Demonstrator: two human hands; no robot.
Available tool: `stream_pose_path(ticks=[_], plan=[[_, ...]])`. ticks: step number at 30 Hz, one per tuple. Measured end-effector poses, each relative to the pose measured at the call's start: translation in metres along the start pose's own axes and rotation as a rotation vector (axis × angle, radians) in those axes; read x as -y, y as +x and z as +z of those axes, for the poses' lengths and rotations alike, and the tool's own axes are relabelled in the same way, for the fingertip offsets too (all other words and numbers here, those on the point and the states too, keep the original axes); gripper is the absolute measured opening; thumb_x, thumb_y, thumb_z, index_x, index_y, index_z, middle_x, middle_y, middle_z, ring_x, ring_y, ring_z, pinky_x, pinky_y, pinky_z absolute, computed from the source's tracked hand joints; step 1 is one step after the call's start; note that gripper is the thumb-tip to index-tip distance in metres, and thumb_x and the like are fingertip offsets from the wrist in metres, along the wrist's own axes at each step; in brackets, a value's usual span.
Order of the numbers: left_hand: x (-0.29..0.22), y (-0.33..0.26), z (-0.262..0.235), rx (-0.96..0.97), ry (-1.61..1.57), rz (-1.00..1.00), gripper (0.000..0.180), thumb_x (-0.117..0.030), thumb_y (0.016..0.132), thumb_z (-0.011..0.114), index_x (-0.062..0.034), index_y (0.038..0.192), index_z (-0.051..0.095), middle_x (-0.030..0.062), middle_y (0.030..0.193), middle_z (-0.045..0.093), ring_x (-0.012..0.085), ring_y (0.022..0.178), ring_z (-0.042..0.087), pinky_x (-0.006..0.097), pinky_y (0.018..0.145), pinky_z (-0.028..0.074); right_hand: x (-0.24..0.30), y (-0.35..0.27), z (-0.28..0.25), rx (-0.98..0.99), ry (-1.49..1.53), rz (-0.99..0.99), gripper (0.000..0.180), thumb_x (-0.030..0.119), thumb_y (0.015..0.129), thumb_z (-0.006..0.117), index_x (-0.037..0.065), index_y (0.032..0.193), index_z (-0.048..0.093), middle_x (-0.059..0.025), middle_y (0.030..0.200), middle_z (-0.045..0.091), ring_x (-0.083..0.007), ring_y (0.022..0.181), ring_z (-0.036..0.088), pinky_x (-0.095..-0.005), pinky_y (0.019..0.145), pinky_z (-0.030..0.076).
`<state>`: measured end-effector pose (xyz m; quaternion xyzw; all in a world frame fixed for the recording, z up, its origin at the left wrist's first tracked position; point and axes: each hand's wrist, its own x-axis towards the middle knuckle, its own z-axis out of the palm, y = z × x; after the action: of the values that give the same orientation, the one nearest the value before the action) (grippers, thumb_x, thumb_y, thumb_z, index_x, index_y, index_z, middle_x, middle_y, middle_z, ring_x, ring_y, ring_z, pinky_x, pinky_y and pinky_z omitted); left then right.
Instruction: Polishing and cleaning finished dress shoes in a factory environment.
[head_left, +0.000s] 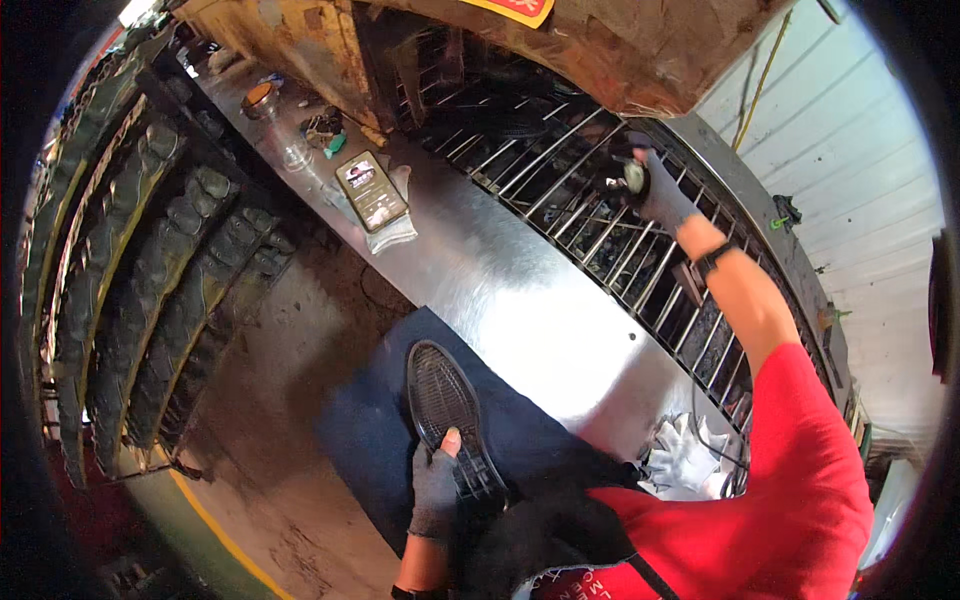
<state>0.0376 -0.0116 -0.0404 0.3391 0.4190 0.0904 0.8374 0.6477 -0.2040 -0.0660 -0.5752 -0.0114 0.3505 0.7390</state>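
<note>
In my left hand [435,490], which wears a grey glove with bare fingertips, a black shoe [445,395] is gripped with its ribbed sole facing up. My thumb presses across the sole, and the shoe lies over dark blue cloth [370,420] on my lap. My right arm stretches far out to the right over a rack of metal bars [610,255]. There my gloved right hand [660,190] closes around something dark and pale, too small and partly covered to name.
A steel worktop [520,300] runs diagonally past my lap. On it lie a phone [370,190] on a white cloth, a clear jar [295,150] and an amber-topped container [260,98]. White gloves [685,455] are bunched near my right side. Racks of dark shoes [150,260] stand at left.
</note>
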Motion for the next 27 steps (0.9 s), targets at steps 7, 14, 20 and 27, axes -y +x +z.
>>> stream_pose_path(ticks=[7,14,20,27], plan=[[0.000,-0.027,-0.019,-0.185,0.367,0.342,0.050,-0.018,0.104,0.065,0.0025,0.148,0.051,0.0110,0.136,0.061,0.0170,0.118,0.058,0.033,0.104,0.047,-0.082,-0.219,0.123,0.436,0.340,0.277,0.091,0.060,0.090,0.065,-0.008,0.148,0.047,-0.0349,0.131,0.063,-0.0475,0.114,0.069,-0.0481,0.101,0.060],[-0.049,-0.035,0.003,0.023,0.158,0.758,0.056,-0.035,0.112,0.050,0.0000,0.155,0.042,0.0196,0.136,0.059,0.0283,0.128,0.058,0.041,0.112,0.047,-0.128,-0.315,0.210,0.753,0.120,0.327,0.108,0.063,0.075,0.075,-0.011,0.148,0.046,-0.0320,0.133,0.063,-0.0349,0.097,0.073,-0.0428,0.087,0.063],[-0.045,-0.067,0.007,-0.005,0.328,0.681,0.039,-0.034,0.110,0.056,-0.0009,0.131,0.059,0.0064,0.106,0.065,0.0126,0.090,0.065,0.028,0.074,0.056,-0.157,-0.351,0.253,0.789,0.323,0.500,0.115,0.068,0.068,0.075,-0.009,0.149,0.046,-0.0321,0.129,0.064,-0.0384,0.093,0.073,-0.0466,0.079,0.064],[-0.042,-0.073,0.004,0.106,0.412,0.722,0.020,-0.020,0.109,0.056,-0.0015,0.111,0.064,0.0013,0.081,0.057,0.0094,0.072,0.053,0.028,0.065,0.048,-0.161,-0.365,0.253,0.792,0.365,0.617,0.115,0.068,0.067,0.075,-0.010,0.146,0.047,-0.0336,0.126,0.064,-0.0406,0.091,0.073,-0.0472,0.074,0.064]])
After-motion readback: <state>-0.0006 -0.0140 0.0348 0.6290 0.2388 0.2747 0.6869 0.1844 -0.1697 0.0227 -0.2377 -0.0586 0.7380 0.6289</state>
